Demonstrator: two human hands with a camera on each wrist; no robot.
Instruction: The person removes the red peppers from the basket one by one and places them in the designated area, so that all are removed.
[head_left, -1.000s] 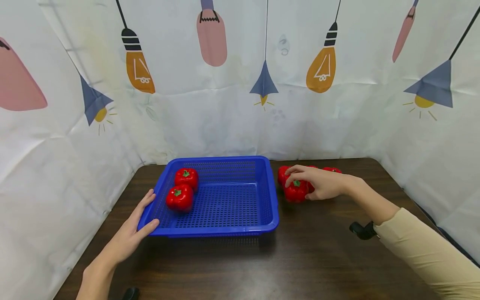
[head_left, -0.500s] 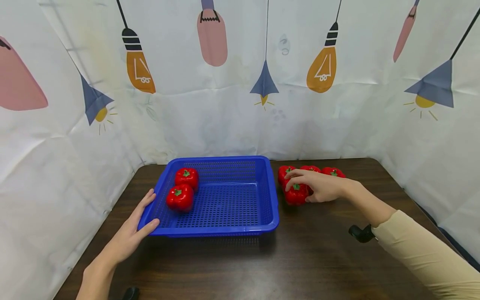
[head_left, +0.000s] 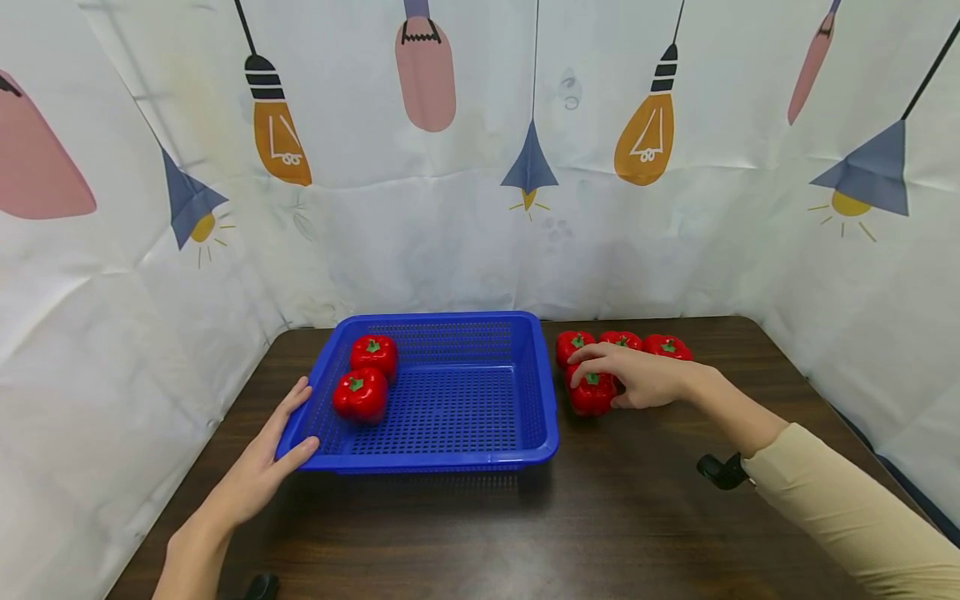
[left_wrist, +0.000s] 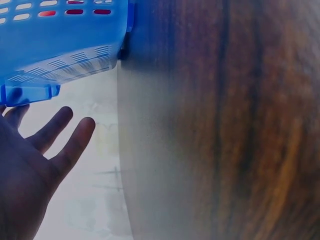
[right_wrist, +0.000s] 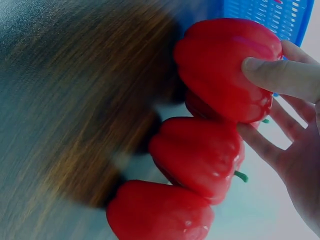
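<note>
A blue plastic basket [head_left: 450, 461] stands on the table, with two red bell peppers [head_left: 362, 397] along its left side. My left hand [head_left: 255, 467] rests at the basket's left rim, thumb over the front corner. In the left wrist view its fingers [left_wrist: 75, 142] look straight and spread beside the basket's underside. To the right of the basket, my right hand [head_left: 641, 377] grips a red bell pepper [head_left: 590, 398]. The right wrist view shows the thumb [right_wrist: 272, 75] pressed on this pepper [right_wrist: 220, 60], with other fingers on its far side.
More red bell peppers [head_left: 667, 347] sit in a row behind the right hand, partly hidden by it. The dark wooden table [head_left: 480, 533] extends in front of the basket. White printed cloth [head_left: 435, 242] hangs at the back and sides.
My right hand has moved slightly toward me, with the gripped pepper shifting the same way, and the back row shows more. The left hand and basket have stayed put.
</note>
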